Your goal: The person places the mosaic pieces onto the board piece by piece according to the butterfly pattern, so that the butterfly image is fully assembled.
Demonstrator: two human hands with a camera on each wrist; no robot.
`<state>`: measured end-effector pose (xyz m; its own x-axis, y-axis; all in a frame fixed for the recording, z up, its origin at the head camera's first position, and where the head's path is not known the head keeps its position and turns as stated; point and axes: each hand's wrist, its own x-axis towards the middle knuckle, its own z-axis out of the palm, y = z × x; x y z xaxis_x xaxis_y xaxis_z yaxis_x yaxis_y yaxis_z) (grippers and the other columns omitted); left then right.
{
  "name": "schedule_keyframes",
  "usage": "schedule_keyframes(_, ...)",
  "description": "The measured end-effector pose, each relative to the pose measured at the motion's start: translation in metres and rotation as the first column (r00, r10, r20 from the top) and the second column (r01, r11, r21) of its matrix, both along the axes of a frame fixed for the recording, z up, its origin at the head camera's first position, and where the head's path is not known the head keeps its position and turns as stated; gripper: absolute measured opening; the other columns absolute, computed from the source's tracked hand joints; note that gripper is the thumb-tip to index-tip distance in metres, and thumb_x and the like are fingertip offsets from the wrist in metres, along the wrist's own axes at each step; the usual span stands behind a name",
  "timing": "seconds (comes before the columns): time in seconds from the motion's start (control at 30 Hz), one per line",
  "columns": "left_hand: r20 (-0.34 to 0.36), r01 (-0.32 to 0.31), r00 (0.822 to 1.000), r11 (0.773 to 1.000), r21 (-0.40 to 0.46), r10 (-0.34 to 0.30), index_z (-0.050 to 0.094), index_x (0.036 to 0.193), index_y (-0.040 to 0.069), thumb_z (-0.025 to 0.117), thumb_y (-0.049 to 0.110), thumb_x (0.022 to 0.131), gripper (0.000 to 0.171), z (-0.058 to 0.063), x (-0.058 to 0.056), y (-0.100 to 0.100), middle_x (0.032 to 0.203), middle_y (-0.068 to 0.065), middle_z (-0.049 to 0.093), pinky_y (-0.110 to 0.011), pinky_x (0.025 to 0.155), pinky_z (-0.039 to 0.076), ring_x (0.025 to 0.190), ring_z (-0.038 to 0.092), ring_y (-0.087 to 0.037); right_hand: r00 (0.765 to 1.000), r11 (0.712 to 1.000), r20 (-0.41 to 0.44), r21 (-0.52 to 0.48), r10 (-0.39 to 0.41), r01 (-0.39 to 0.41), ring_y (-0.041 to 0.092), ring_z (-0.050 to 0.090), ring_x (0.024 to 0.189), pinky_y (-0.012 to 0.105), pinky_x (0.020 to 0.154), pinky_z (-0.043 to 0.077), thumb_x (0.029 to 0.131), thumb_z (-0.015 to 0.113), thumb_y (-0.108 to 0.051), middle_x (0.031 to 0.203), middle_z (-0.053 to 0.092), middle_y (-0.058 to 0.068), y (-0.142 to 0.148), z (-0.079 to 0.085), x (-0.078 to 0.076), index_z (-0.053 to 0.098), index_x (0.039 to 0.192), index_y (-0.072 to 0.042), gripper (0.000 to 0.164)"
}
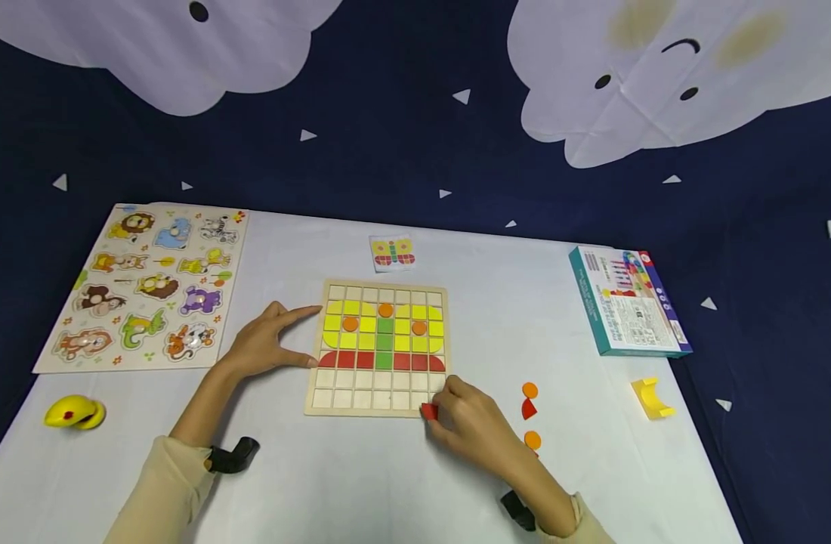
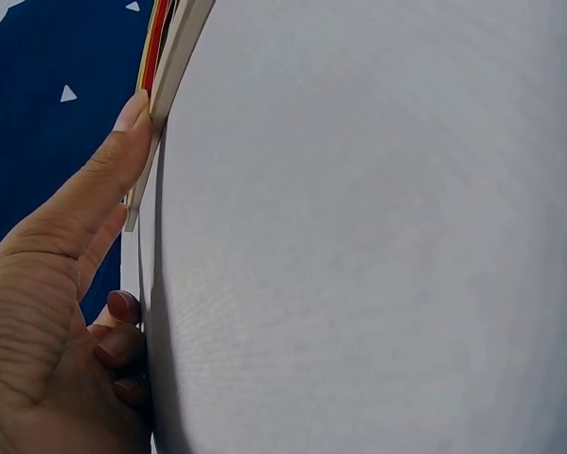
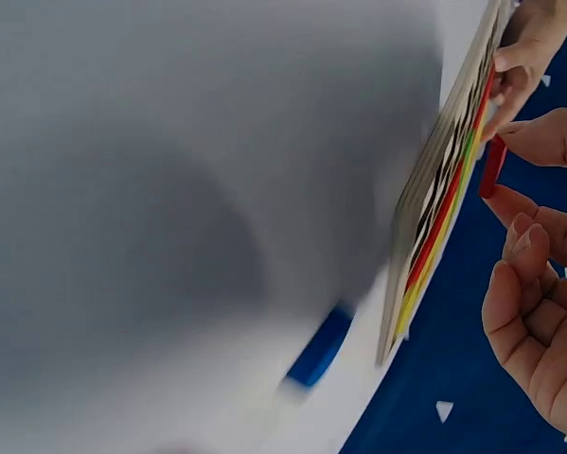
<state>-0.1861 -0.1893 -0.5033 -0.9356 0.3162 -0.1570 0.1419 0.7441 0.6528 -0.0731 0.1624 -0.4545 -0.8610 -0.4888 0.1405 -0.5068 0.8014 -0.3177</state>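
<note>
A wooden grid board (image 1: 362,378) lies on the white table, with yellow, green, red and orange pieces set in a pattern on its upper rows. My left hand (image 1: 262,340) is at the board's left edge, index finger and thumb stretched out and their tips touching it. In the left wrist view, the thumb (image 2: 94,180) rests against the board's edge. My right hand (image 1: 473,423) pinches a red tile (image 1: 430,411) between thumb and finger near the board's lower right corner. The right wrist view shows this red tile (image 3: 492,167) edge-on.
A pattern card (image 1: 392,253) lies beyond the board. To the left are an animal puzzle board (image 1: 140,287) and a yellow toy (image 1: 75,412). Rightward lie orange discs (image 1: 529,390), a red quarter piece (image 1: 528,409), a game box (image 1: 629,302) and a yellow curved block (image 1: 652,398).
</note>
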Motion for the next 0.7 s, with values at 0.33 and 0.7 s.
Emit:
schedule_keyframes(0.33, 0.001, 0.003, 1.000, 1.000, 0.008, -0.003, 0.051, 0.146, 0.021, 0.091, 0.047, 0.063, 0.095, 0.002, 0.002, -0.001, 0.091, -0.008, 0.039, -0.033, 0.065, 0.030, 0.075, 0.038, -0.020, 0.995, 0.994, -0.006, -0.037, 0.101, -0.101, 0.006, 0.037, 0.061, 0.017, 0.054, 0.032, 0.079, 0.079, -0.014, 0.072, 0.042, -0.004, -0.047, -0.003, -0.024, 0.066, 0.071, -0.010, 0.016)
schedule_keyframes(0.7, -0.026, 0.011, 1.000, 1.000, 0.008, -0.011, 0.052, 0.145, 0.023, 0.091, 0.047, 0.063, 0.094, 0.003, 0.002, -0.002, 0.091, -0.007, 0.040, -0.032, 0.065, 0.031, 0.074, 0.038, -0.019, 0.989, 0.989, 0.003, 0.011, 0.147, -0.147, 0.009, 0.041, 0.061, 0.018, 0.055, 0.032, 0.084, 0.074, -0.020, 0.076, 0.048, -0.001, -0.089, 0.000, -0.047, 0.063, 0.069, -0.011, 0.021)
